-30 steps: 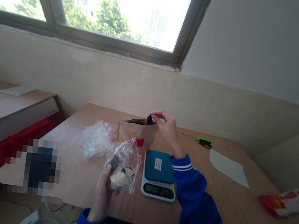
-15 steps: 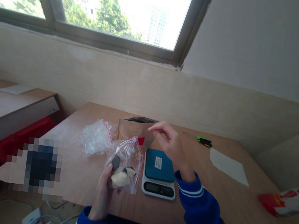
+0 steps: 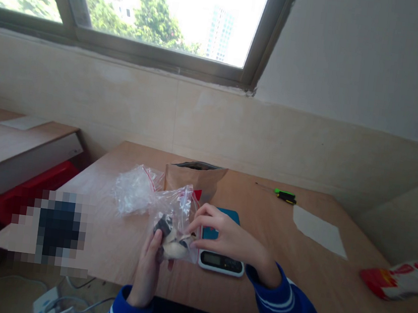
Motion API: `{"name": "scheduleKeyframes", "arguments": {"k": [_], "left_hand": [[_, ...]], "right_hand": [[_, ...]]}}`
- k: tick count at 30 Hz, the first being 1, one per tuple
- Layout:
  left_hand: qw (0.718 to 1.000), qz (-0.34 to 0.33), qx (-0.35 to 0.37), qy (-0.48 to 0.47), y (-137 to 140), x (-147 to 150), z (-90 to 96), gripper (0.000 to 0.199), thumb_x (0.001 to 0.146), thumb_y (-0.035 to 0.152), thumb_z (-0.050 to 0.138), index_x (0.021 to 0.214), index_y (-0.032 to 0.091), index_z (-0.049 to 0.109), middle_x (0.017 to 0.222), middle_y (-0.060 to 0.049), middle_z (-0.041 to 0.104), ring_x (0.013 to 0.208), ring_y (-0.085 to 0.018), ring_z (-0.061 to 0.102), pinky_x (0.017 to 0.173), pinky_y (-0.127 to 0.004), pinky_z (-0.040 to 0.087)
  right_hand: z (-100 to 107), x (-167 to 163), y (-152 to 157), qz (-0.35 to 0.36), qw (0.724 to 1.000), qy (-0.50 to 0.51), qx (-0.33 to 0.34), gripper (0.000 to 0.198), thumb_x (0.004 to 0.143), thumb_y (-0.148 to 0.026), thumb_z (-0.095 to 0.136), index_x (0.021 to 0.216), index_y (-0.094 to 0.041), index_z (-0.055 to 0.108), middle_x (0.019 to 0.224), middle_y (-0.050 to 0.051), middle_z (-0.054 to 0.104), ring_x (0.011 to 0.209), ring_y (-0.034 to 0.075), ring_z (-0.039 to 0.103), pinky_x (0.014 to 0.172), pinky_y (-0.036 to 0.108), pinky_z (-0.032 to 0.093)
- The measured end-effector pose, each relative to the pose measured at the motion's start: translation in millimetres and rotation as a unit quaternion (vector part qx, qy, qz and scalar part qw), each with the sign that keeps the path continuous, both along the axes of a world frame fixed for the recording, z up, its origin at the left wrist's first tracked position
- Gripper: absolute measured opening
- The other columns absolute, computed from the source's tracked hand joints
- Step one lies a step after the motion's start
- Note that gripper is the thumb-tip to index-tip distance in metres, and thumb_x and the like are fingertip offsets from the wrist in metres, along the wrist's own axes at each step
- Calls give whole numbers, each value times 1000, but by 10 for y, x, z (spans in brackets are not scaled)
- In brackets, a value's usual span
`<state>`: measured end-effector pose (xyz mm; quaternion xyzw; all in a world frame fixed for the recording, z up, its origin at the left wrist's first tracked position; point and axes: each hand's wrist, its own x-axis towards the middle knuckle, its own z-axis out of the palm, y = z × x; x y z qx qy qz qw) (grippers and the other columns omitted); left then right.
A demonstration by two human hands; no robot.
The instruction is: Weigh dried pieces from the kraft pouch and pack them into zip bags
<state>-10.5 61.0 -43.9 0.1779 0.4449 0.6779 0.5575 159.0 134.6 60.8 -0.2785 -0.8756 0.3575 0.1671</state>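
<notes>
A clear zip-lock bag (image 3: pixel 175 250) with pale and dark dried-looking pieces in it stands in my left hand (image 3: pixel 149 258), the thumb pressed on its front and the fingers behind. My right hand (image 3: pixel 222 232) reaches across the kitchen scale (image 3: pixel 221 263) with bent fingers; its fingertips and thumb close on the right side of the same bag. The scale's blue top is partly covered by that hand. Behind the bag stands a brown paper pouch (image 3: pixel 194 177), its dark mouth gaping. To the left lies a heap of clear plastic bags (image 3: pixel 132 190) with a red seal line.
Two screwdrivers (image 3: pixel 284 195), one green-handled and one yellow-black, lie at the back right near a white paper sheet (image 3: pixel 319 231). A red-and-white packet (image 3: pixel 395 278) sits at the right edge. Cables and a power strip (image 3: pixel 47 301) are below the table's left front edge.
My right hand has come down and left, from above the scale to the bag's right side. The bag in my left hand has shifted slightly and its contents have moved.
</notes>
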Motion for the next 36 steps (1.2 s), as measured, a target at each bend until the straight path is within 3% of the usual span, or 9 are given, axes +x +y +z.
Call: {"name": "scheduleKeyframes", "arguments": {"k": [6, 11, 14, 18, 24, 26, 30, 33, 36], "left_hand": [[1000, 15, -2, 2, 2, 2, 41, 62, 64, 62, 73, 101, 15, 60, 69, -1, 63, 49, -12, 52, 35, -19, 36], [1000, 20, 6, -1, -12, -14, 10, 59, 66, 60, 73, 103, 16, 62, 79, -5, 68, 54, -13, 56, 37, -20, 39], [1000, 15, 16, -6, -27, -31, -23, 54, 67, 58, 72, 99, 15, 65, 79, -5, 69, 53, -13, 56, 38, -21, 40], [999, 16, 36, 2, -44, -40, -67, 51, 70, 53, 71, 107, 18, 69, 96, -9, 72, 77, -21, 66, 51, -24, 50], [999, 1, 52, 6, -55, -31, -120, 46, 74, 48, 70, 111, 20, 69, 108, -10, 72, 106, -29, 64, 66, -28, 56], [999, 1, 52, 3, -52, -30, -115, 47, 74, 47, 70, 113, 21, 67, 108, -9, 71, 101, -27, 65, 62, -26, 55], [999, 16, 40, 1, -36, -26, -46, 52, 70, 51, 73, 109, 18, 66, 88, -6, 70, 61, -16, 60, 41, -21, 44], [999, 32, 27, 2, -19, -28, 21, 52, 67, 55, 75, 99, 15, 65, 66, 0, 60, 49, -11, 49, 37, -20, 39], [999, 34, 16, 1, -8, -43, 56, 55, 65, 57, 75, 99, 16, 63, 66, 1, 58, 49, -10, 47, 37, -20, 38]], "right_hand": [[63, 24, 101, 12, 995, 92, 26, 11, 88, -30, 66, 88, -21, 71, 100, 3, 64, 100, 15, 59, 93, 30, 45], [42, 4, 73, 33, 999, 9, 20, 40, 82, -41, 71, 117, -23, 63, 111, 5, 61, 108, 18, 54, 95, 32, 44], [15, -9, 65, 26, 999, -19, 3, 44, 84, -45, 67, 122, -24, 61, 113, 5, 58, 106, 18, 53, 94, 31, 44], [-2, -14, 90, 34, 999, -12, -23, 41, 87, -44, 64, 123, -24, 60, 110, 4, 55, 101, 16, 54, 89, 28, 45], [-27, -19, 79, 48, 999, -20, -15, 39, 79, -37, 74, 115, -25, 62, 107, 2, 51, 102, 16, 52, 93, 29, 44], [-18, -23, 61, 50, 998, -22, -7, 34, 80, -36, 73, 111, -25, 65, 107, 3, 50, 105, 17, 51, 95, 30, 43], [32, -13, 36, 41, 999, 16, 5, 27, 80, -37, 73, 103, -24, 68, 105, 3, 53, 105, 17, 53, 96, 31, 42], [41, 23, 83, -22, 997, 77, 0, 28, 80, -35, 73, 102, -23, 62, 99, 2, 58, 95, 16, 56, 89, 31, 46], [26, 70, 250, -113, 974, 195, -12, 30, 80, -38, 71, 101, -23, 55, 99, 3, 60, 91, 16, 58, 82, 30, 48]]}}
